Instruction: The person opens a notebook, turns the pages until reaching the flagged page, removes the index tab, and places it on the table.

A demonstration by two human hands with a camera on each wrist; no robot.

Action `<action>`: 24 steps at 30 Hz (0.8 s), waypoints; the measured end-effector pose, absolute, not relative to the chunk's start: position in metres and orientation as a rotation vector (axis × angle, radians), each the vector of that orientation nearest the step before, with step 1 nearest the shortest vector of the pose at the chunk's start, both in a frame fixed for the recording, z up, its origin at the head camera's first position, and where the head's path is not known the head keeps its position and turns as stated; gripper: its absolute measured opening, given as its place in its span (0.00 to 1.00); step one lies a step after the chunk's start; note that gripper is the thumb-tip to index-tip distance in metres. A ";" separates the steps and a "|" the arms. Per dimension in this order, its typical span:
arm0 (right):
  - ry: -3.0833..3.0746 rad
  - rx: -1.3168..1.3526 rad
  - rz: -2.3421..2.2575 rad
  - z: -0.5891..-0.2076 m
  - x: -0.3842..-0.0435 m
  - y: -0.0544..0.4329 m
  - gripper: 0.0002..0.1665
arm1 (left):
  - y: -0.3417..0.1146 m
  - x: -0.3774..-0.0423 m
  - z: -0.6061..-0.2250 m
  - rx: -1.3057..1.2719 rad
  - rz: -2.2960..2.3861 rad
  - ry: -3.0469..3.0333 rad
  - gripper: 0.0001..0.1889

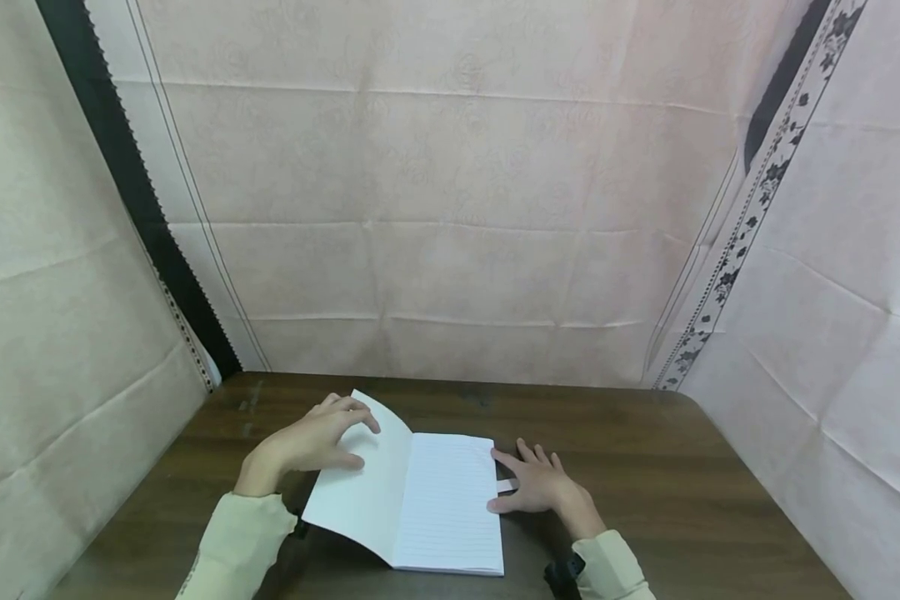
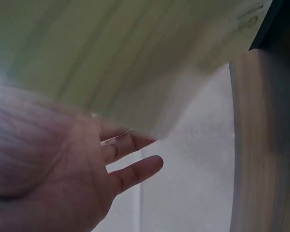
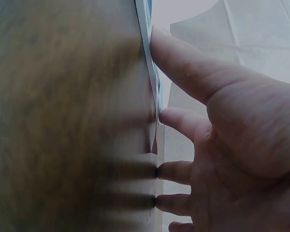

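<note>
A notebook lies open on the table, its lined right page [image 1: 450,504] flat and its blank white front cover [image 1: 363,487] raised and bowed on the left. My left hand [image 1: 311,442] reaches over the cover's inner side, thumb and fingers apart. In the left wrist view, the cover's greenish printed outer side [image 2: 135,53] hides part of that hand's fingers. My right hand [image 1: 536,485] is spread at the page's right edge. Its thumb and index fingertip are right at the page stack [image 3: 152,58], and other fingertips meet the tabletop. A white strip [image 1: 507,485] sticks out between thumb and index finger.
The dark brown wooden table [image 1: 645,467] ends at a back edge near a pale cloth curtain [image 1: 457,208]. More cloth hangs at the left [image 1: 60,292] and right [image 1: 832,333]. A black band [image 1: 562,575] sits at the right wrist.
</note>
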State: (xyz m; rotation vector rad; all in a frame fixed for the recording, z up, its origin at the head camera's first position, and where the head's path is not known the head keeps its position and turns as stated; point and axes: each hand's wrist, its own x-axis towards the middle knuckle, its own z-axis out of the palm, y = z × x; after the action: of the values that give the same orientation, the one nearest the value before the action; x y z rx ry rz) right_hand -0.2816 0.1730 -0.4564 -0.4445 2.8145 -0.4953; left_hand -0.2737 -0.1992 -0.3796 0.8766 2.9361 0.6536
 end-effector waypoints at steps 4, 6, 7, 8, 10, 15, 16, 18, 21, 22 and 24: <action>2.817 -0.447 -0.506 -0.456 -0.281 0.173 0.54 | -0.199 -0.279 -0.386 0.891 0.693 2.864 0.22; 2.820 -0.451 -0.511 -0.456 -0.280 0.173 0.54 | -0.200 -0.281 -0.390 0.921 0.692 2.830 0.23; 2.821 -0.453 -0.514 -0.456 -0.280 0.173 0.54 | -0.201 -0.282 -0.392 0.920 0.691 2.814 0.23; 2.821 -0.454 -0.516 -0.456 -0.280 0.173 0.54 | -0.202 -0.283 -0.393 0.913 0.687 2.798 0.24; 2.819 -0.454 -0.518 -0.456 -0.280 0.173 0.55 | -0.204 -0.283 -0.396 0.884 0.690 2.772 0.25; 2.828 -0.447 -0.506 -0.456 -0.282 0.176 0.55 | -0.206 -0.284 -0.402 0.835 0.696 2.740 0.26; 2.830 -0.448 -0.508 -0.456 -0.283 0.177 0.55 | -0.206 -0.284 -0.403 0.838 0.692 2.740 0.27; 2.829 -0.452 -0.518 -0.456 -0.284 0.178 0.54 | -0.204 -0.284 -0.405 0.823 0.675 2.743 0.27; 2.825 -0.449 -0.538 -0.456 -0.285 0.181 0.53 | -0.198 -0.282 -0.409 0.772 0.639 2.743 0.27; 2.826 -0.449 -0.540 -0.456 -0.285 0.182 0.52 | -0.196 -0.282 -0.410 0.753 0.627 2.744 0.27; 2.831 -0.449 -0.547 -0.455 -0.286 0.184 0.51 | -0.192 -0.280 -0.412 0.719 0.609 2.744 0.27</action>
State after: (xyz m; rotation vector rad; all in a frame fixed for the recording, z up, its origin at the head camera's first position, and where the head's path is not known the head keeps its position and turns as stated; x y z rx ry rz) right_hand -0.2863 0.1841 -0.4547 -0.4486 2.8310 -0.5471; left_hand -0.2801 -0.1920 -0.4118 0.7191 2.7444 0.6094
